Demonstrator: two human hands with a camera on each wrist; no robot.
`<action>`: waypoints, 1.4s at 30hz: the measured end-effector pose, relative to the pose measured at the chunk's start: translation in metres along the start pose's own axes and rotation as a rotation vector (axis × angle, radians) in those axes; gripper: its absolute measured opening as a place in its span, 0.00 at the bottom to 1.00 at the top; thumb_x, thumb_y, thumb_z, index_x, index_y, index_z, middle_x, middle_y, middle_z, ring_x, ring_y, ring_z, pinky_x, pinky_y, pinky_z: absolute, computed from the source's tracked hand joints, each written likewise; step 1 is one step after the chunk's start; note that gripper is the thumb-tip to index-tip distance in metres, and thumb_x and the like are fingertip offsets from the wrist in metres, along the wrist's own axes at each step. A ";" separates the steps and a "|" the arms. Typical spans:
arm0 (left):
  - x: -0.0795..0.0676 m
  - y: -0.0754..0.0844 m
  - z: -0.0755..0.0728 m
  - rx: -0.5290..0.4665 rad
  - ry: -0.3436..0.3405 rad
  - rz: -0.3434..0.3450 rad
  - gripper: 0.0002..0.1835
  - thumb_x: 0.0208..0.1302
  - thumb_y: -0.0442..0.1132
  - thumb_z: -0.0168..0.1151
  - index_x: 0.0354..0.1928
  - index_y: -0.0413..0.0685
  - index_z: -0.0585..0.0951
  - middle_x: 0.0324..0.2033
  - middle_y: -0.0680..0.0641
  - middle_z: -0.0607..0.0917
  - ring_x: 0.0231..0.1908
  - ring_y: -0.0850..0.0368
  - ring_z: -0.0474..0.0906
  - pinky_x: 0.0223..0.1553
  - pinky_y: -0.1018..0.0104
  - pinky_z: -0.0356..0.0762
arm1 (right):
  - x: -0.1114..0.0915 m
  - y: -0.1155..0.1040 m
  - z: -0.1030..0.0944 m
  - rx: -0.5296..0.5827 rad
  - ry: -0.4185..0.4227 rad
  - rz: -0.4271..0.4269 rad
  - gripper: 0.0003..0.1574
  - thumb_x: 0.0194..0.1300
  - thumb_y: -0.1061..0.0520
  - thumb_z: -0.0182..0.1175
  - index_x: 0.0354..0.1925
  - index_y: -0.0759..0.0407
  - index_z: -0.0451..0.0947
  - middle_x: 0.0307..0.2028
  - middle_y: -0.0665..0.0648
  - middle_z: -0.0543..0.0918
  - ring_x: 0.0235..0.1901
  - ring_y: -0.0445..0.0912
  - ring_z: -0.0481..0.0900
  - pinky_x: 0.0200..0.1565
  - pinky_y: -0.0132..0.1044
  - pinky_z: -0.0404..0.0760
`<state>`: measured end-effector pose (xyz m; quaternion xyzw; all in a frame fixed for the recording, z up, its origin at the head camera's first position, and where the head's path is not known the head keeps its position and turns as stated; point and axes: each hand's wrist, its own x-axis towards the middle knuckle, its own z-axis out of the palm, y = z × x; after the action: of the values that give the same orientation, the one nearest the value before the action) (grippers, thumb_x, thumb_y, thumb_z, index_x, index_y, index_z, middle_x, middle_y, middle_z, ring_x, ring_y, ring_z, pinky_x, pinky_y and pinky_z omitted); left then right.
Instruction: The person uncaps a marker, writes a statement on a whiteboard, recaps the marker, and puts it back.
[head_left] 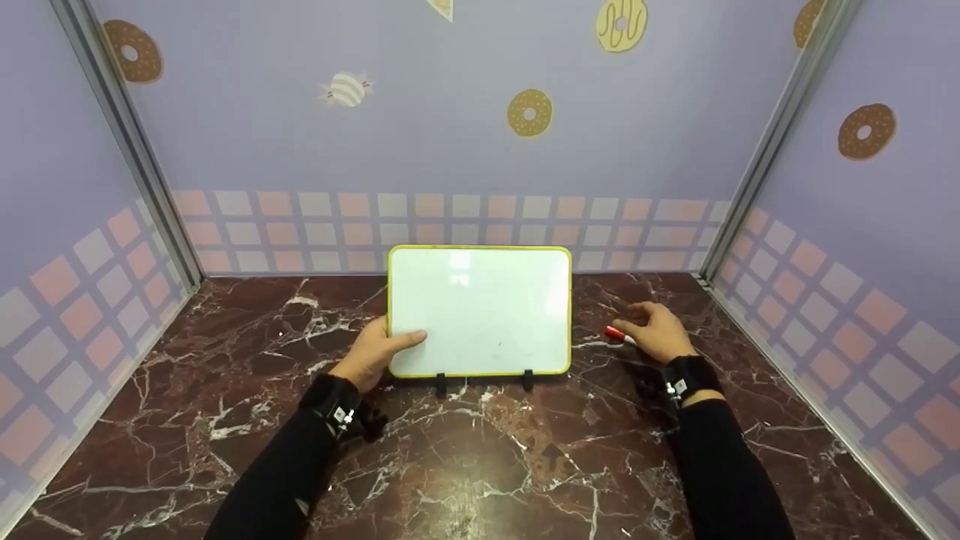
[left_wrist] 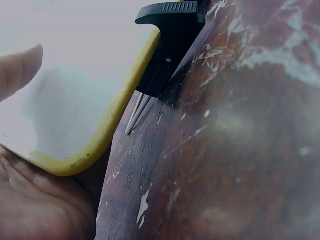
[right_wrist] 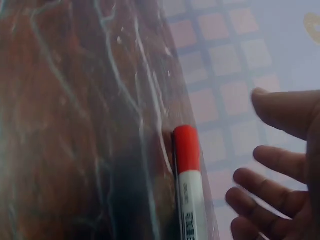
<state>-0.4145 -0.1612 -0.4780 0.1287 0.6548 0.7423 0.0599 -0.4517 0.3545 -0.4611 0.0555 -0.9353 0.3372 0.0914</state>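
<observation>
A small whiteboard point(head_left: 480, 311) with a yellow frame stands upright, its lower edge in two black stand clips point(left_wrist: 170, 45). My left hand point(head_left: 373, 352) grips its lower left side, thumb on the white face and the other fingers behind, hidden in the head view. To the right of the board, a marker point(right_wrist: 187, 175) with a red cap and white barrel lies on the table. Over it hovers my right hand point(head_left: 660, 332), fingers spread and apart from the marker in the right wrist view, holding nothing.
The dark red marbled table point(head_left: 465, 465) runs back to a purple wall point(head_left: 435, 150) with pink and white checks. Side walls enclose it left and right, with metal posts point(head_left: 127, 150) in the back corners.
</observation>
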 end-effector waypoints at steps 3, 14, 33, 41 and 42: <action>0.000 -0.001 0.000 -0.010 0.008 -0.004 0.27 0.75 0.31 0.72 0.70 0.30 0.76 0.55 0.39 0.91 0.53 0.48 0.91 0.55 0.51 0.90 | 0.000 0.003 0.000 -0.088 -0.048 0.007 0.46 0.78 0.40 0.71 0.74 0.74 0.74 0.70 0.79 0.78 0.70 0.73 0.75 0.72 0.68 0.72; 0.000 -0.001 0.002 -0.018 0.033 -0.006 0.25 0.75 0.30 0.72 0.69 0.30 0.77 0.53 0.41 0.91 0.51 0.48 0.91 0.54 0.53 0.91 | -0.005 0.010 -0.003 -0.283 -0.114 -0.014 0.44 0.71 0.38 0.75 0.67 0.70 0.82 0.57 0.72 0.83 0.59 0.69 0.77 0.63 0.68 0.75; 0.000 -0.002 0.003 -0.010 0.034 -0.013 0.26 0.75 0.31 0.72 0.70 0.31 0.77 0.56 0.38 0.91 0.52 0.47 0.91 0.55 0.52 0.91 | -0.003 0.014 -0.003 -0.254 -0.138 0.018 0.14 0.77 0.52 0.69 0.46 0.64 0.89 0.39 0.61 0.90 0.35 0.56 0.82 0.44 0.54 0.80; 0.001 -0.001 -0.001 -0.024 0.072 -0.020 0.26 0.77 0.32 0.71 0.70 0.28 0.76 0.51 0.40 0.91 0.50 0.48 0.91 0.53 0.52 0.91 | -0.001 -0.008 0.001 -0.103 -0.040 0.014 0.20 0.82 0.50 0.66 0.55 0.67 0.87 0.46 0.64 0.91 0.42 0.57 0.86 0.49 0.55 0.82; 0.001 0.000 -0.002 -0.033 0.081 -0.021 0.26 0.77 0.32 0.70 0.70 0.28 0.75 0.50 0.41 0.91 0.49 0.49 0.91 0.53 0.53 0.91 | -0.001 -0.010 0.001 -0.081 -0.019 0.008 0.20 0.82 0.50 0.66 0.56 0.67 0.86 0.47 0.65 0.90 0.43 0.58 0.86 0.50 0.56 0.82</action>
<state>-0.4162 -0.1633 -0.4783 0.0907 0.6458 0.7569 0.0429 -0.4494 0.3457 -0.4558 0.0513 -0.9492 0.2991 0.0833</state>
